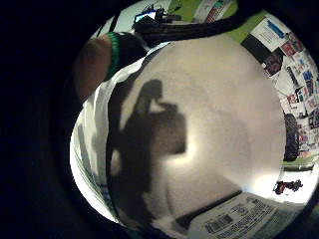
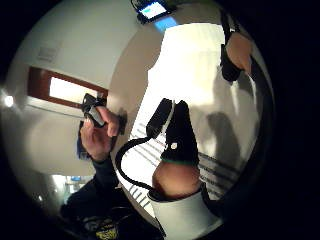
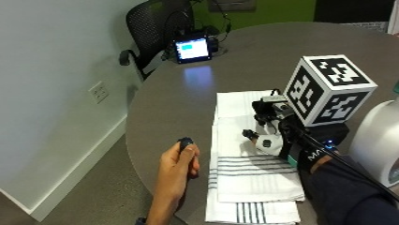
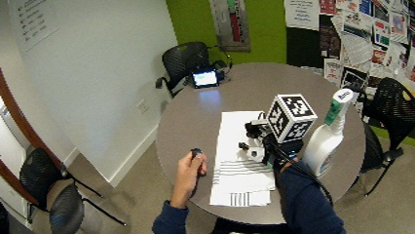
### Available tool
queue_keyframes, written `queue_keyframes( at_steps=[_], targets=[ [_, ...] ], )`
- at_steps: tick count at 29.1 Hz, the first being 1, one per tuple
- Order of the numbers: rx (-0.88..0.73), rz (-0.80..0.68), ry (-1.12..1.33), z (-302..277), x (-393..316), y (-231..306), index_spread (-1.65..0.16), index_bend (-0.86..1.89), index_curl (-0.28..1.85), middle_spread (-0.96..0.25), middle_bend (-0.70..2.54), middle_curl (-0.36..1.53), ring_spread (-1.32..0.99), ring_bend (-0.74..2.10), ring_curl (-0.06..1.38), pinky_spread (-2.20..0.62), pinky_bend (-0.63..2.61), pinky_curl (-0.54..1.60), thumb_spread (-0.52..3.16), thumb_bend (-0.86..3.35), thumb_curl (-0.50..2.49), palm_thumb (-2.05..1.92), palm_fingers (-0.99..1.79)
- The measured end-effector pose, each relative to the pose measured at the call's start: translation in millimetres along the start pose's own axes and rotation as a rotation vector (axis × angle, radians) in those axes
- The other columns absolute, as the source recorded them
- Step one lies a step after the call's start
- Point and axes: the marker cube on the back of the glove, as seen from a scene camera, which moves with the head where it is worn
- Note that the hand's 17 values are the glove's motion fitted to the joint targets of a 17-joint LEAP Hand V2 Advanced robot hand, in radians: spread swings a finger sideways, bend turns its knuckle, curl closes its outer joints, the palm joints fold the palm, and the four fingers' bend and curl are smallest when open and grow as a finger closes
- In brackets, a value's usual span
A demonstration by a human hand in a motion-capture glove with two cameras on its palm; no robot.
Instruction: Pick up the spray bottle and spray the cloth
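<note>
One white plastic spray bottle stands at three o'clock of the striped white cloth, untouched. Gloved right hand hovers, fingers relaxed, empty. Probably liquid-heavy, slippery; grasp the narrow neck.

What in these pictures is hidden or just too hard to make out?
- Gloved right hand: in both outside views the marker cube covers most of it, so its finger pose cannot be told.
- Spray bottle: cut off by the edge in the outside view; the wide outside view shows it whole, but its label is too small to read.
- Object in the bare left hand: small, dark, mostly covered by that hand.
- Screen of the small device: too small to read.
</note>
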Motion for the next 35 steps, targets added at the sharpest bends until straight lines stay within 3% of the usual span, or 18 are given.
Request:
queue_keyframes(
  at_steps=[13, 25, 35],
  targets=[
    [-0.016, 0.026, -0.029, 3.5, 8.3, 9.4, -0.21, 0.40, 0.30, -0.02, 0.34, 0.24, -0.08, 0.39, 0.26, 0.25, 0.13, 0.12, 0.89, 0.25, 0.25, 0.48, 0.93],
    [-0.015, 0.028, -0.030, 3.5, 14.3, 9.9, -0.23, 0.36, 0.36, -0.02, 0.30, 0.30, -0.09, 0.37, 0.30, 0.27, 0.13, 0.14, 1.05, 0.17, 0.34, 0.50, 0.92],
    [0.091, 0.113, -0.077, -31.3, 54.0, 20.7, -0.24, 0.32, 0.39, -0.02, 0.28, 0.33, -0.09, 0.35, 0.32, 0.28, 0.13, 0.15, 1.10, 0.12, 0.40, 0.53, 0.91]
  ],
)
